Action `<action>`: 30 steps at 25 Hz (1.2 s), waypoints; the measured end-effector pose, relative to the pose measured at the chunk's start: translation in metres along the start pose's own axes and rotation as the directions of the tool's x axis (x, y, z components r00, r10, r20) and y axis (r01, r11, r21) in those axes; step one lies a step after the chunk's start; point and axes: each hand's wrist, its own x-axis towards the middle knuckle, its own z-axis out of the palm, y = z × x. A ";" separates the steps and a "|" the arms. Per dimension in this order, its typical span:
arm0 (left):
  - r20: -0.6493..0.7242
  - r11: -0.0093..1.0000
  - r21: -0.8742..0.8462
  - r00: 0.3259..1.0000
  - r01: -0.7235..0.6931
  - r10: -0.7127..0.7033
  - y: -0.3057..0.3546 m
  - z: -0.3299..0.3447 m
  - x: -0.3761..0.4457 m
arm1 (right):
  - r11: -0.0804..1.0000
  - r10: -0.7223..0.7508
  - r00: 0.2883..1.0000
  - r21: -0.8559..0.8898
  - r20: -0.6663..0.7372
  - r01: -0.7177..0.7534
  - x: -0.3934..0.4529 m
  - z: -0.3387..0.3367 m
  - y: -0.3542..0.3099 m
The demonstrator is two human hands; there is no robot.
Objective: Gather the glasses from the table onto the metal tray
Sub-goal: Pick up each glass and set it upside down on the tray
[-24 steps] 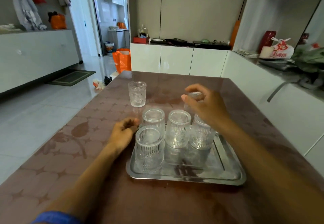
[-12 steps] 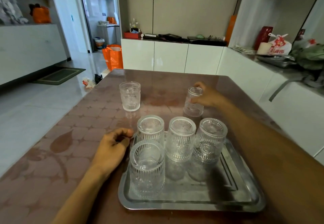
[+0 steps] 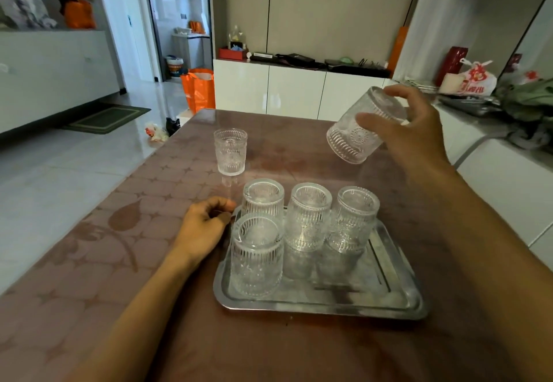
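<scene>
A metal tray [image 3: 398,307] lies on the brown table [image 3: 89,262] and holds several ribbed clear glasses upside down, among them the front left glass [image 3: 257,259] and the back right glass [image 3: 353,220]. My right hand [image 3: 416,130] grips another clear glass [image 3: 347,139] in the air above the table, beyond the tray, tilted almost upside down. One upright glass [image 3: 230,151] stands alone on the table farther back on the left. My left hand [image 3: 203,229] rests curled against the tray's left rim, holding nothing I can see.
White low cabinets [image 3: 293,91] run along the far wall and a white counter [image 3: 508,178] lines the right side, close to the table edge. An orange bag [image 3: 199,89] stands on the floor beyond the table's far left corner.
My right hand closed on the far right glass, lifted it off the table and tipped it over. My left hand stayed at the tray's left rim.
</scene>
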 end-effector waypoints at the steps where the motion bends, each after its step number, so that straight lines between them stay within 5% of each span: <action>1: -0.027 1.000 -0.023 1.000 0.011 -0.012 0.000 -0.001 -0.002 | 0.998 -0.035 0.999 0.061 0.028 0.033 -0.024 -0.010 -0.011; 4: -0.109 0.996 -0.082 0.994 0.024 -0.033 0.001 -0.003 -0.008 | 0.996 -0.054 0.983 0.078 0.178 0.040 -0.095 -0.023 -0.023; 11: 0.018 0.999 0.037 0.999 0.027 -0.028 0.002 -0.005 -0.031 | 0.923 -0.073 0.963 -0.349 0.260 0.164 -0.162 0.012 0.010; 20: 0.033 0.998 0.065 0.999 -0.016 0.014 0.001 -0.007 -0.042 | 0.922 -0.039 0.920 -0.340 0.389 0.183 -0.180 0.020 0.028; 25: -0.100 0.994 -0.077 0.991 0.083 -0.091 0.010 -0.014 -0.025 | 0.874 -0.305 0.918 -0.308 0.252 0.375 -0.198 0.014 0.037; 30: -0.195 0.947 0.314 0.972 -0.062 0.128 0.032 -0.018 0.039 | 0.843 -0.344 0.891 -0.322 0.296 0.432 -0.205 0.015 0.053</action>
